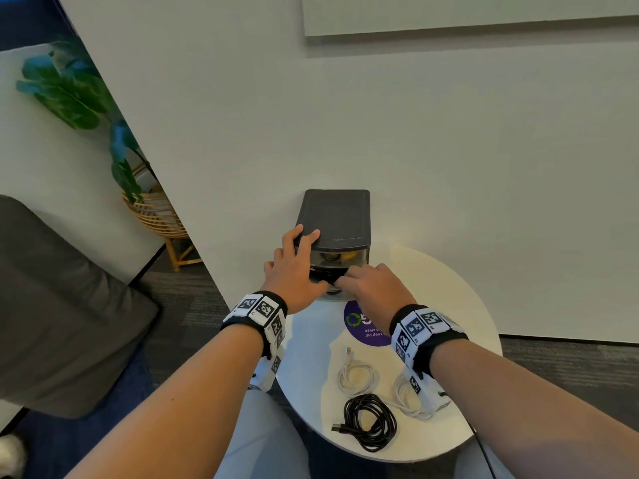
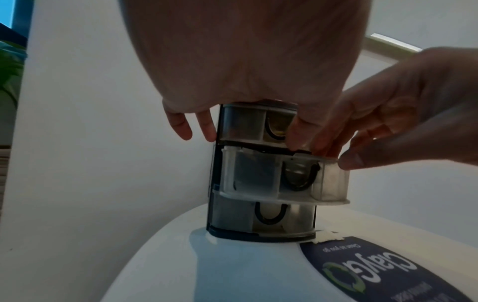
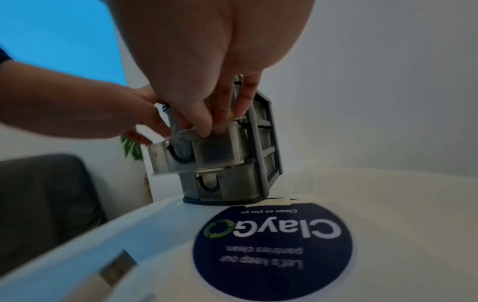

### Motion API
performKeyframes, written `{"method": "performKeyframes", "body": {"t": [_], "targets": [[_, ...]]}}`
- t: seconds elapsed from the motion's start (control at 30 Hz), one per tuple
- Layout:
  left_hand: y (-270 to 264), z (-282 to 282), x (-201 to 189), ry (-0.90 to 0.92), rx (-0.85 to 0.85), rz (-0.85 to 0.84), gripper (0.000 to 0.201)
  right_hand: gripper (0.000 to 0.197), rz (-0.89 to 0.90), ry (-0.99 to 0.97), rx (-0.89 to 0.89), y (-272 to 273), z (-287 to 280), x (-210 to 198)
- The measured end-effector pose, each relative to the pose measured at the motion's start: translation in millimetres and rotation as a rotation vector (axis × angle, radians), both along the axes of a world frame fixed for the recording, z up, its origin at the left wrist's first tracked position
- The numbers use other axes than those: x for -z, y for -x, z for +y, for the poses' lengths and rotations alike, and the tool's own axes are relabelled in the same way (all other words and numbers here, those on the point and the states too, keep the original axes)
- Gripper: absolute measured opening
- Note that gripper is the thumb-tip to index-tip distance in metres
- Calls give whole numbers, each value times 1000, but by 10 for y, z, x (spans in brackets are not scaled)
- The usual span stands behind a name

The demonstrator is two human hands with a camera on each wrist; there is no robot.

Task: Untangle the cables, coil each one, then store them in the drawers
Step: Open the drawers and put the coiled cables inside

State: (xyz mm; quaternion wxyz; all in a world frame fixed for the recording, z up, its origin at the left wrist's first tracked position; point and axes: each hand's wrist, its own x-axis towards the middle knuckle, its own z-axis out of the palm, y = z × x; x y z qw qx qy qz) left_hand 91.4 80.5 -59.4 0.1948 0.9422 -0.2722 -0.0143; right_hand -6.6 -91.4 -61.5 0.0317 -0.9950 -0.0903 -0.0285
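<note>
A small three-drawer unit with a dark lid stands at the back of the round white table. Its clear middle drawer is pulled partway out, and a black cable shows inside it. My left hand rests on the lid's front left corner with fingers spread fairly straight. My right hand reaches into the middle drawer, fingers inside and thumb on its front rim. Near me on the table lie a coiled white cable, a coiled black cable and another white coil, partly hidden by my right wrist.
The unit backs onto a white wall. A round purple sticker lies on the table in front of it. Something yellow shows in the shut top drawer. A grey sofa and a potted plant stand to the left.
</note>
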Motion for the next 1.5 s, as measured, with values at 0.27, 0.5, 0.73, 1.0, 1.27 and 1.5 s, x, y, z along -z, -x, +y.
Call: {"method": "performKeyframes", "body": {"t": [0.27, 0.5, 0.73, 1.0, 1.27, 1.5], "targets": [[-12, -49, 75, 27, -40, -49, 92, 47, 8, 67, 23, -30, -40, 1], [8, -84, 35, -15, -68, -86, 87, 49, 17, 148, 39, -50, 19, -66], [27, -124, 39, -49, -79, -104, 87, 59, 35, 80, -21, 9, -37, -83], [8, -71, 53, -31, -41, -104, 82, 29, -36, 66, 2, -25, -34, 2], [6, 10, 22, -35, 27, -124, 92, 96, -268, -157, 253, -50, -126, -208], [-43, 42, 29, -49, 65, -107, 108, 90, -107, -39, 211, -284, -268, -120]]}}
